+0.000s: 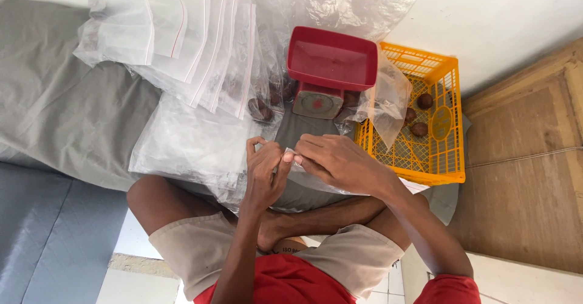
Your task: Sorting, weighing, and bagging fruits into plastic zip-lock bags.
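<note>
**Pinching a clear bag between both hands**

Head view: I sit cross-legged on a grey sheet (67, 110) spread over the floor. My left hand (265, 173) and right hand (337, 161) meet in front of my knees, fingertips pressed together on the edge of a clear plastic bag (297, 158). Both hands are clamped on that thin strip; I cannot tell whether anything is inside it, since my fingers hide it.

Just beyond my hands, toward the far edge of the sheet, stands a red weighing scale (328, 67) with its tray bare. To its left lies a fanned pile of zip bags (182, 43) with red seal lines; a few at the near end show dark round fruits (260, 108) inside, so some appear filled already. More loose clear plastic (188, 143) lies flat beside my left hand.

At the sheet's right edge sits a yellow crate (437, 158), with only a few brown fruits (420, 114) left on its bottom and a crumpled bag (388, 101) draped over its near wall. Judging by that, most of the fruit seems dealt with, and little remains.
</note>
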